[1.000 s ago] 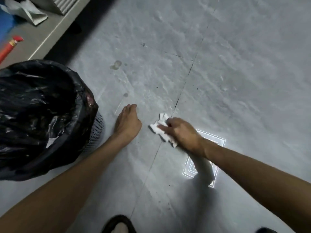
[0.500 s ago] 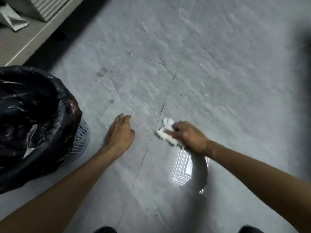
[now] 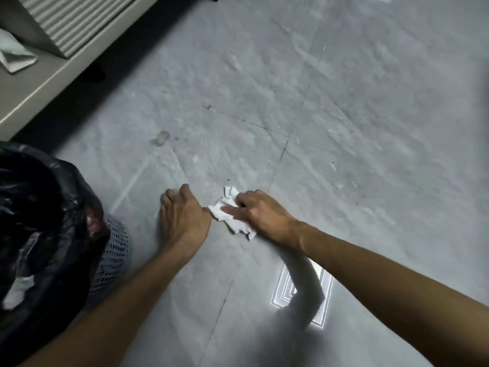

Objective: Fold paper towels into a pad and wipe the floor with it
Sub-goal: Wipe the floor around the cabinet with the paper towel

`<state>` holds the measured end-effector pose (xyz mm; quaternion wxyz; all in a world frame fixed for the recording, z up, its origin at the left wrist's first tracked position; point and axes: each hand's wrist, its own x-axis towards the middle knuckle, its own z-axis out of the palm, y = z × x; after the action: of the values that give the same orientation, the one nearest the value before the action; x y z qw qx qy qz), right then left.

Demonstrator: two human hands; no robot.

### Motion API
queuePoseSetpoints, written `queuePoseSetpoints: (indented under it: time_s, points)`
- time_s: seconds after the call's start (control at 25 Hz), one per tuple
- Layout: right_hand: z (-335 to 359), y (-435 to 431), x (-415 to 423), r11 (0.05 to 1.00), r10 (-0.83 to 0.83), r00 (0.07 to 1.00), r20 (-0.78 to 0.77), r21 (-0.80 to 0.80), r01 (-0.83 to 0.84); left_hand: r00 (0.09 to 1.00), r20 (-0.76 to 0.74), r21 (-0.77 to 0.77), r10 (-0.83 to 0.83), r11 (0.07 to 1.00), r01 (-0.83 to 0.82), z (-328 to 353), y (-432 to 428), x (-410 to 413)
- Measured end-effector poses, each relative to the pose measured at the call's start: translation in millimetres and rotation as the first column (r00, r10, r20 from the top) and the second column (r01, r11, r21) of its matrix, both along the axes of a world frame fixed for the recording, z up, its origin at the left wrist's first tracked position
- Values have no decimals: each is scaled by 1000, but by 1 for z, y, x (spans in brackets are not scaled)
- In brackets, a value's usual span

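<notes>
— Where was the paper towel pad [image 3: 232,213] at that moment?

— On the grey floor [image 3: 344,128], down between the two hands, lying just left of a thin dark joint line between the tiles. It looked white and crumpled rather than neatly flat, with ragged edges poking out at the far end and at the near end.

— And which hand had it?

— The right hand [image 3: 260,214]. It lay on top of the pad, palm down, with the fingers [image 3: 232,209] pressed together over the paper and pinning it against the floor. The far part of the pad stuck out beyond the fingertips.

— What about the left hand [image 3: 182,217]?

— It rested on the floor just beside the pad, its thumb side touching or nearly touching the paper's left edge; I could not tell which. Its fingers were curled under and close together, holding nothing.

— Anything else around?

— A mesh waste bin [image 3: 113,258] lined with a black bag [image 3: 45,223] stood at the left, near the left forearm, with a scrap of white paper showing inside the bag. A small greyish stain [image 3: 160,137] sat on the floor farther away, well apart from the pad. A bright reflection of nested rectangles [image 3: 325,295] showed on the tile under the right forearm. At the upper left a pale raised ledge [image 3: 39,83] carried a ribbed grey panel [image 3: 76,19] and a folded white sheet [image 3: 13,53].
</notes>
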<state>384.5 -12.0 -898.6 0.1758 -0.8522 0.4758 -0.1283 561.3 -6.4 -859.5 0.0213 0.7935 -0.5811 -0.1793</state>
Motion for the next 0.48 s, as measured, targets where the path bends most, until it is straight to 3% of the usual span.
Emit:
queuePoseSetpoints:
  time_s: [0.08, 0.16, 0.24, 0.28, 0.36, 0.44, 0.48]
  points:
    - [7, -37, -29, 982, -187, 981, -59, -45, 184, 993, -3, 11, 115, 993, -115, 0, -3, 12]
    - [13, -80, -35, 851, -522, 852, -37, -85, 518, 976, -17, 59, 218, 975, -216, -2, -7, 22]
    - [11, -90, -13, 775, -629, 777, -12, -91, 626, 969, -62, 92, 237, 968, -231, -2, -9, 16]
    - [7, -86, 13, 846, -523, 852, 21, -108, 522, 964, -85, 91, 252, 966, -244, -4, -12, 19]
    - [-4, -68, 66, 987, -153, 986, 58, -30, 155, 947, -126, 66, 295, 955, -289, -7, -15, 26]
    - [-3, -61, 92, 982, 187, 982, -28, -3, -187, 920, -202, 18, 336, 940, -339, -6, -11, 32]
    - [4, -72, 92, 974, 225, 974, -25, 42, -224, 914, -227, 6, 338, 938, -345, -4, -8, 36]
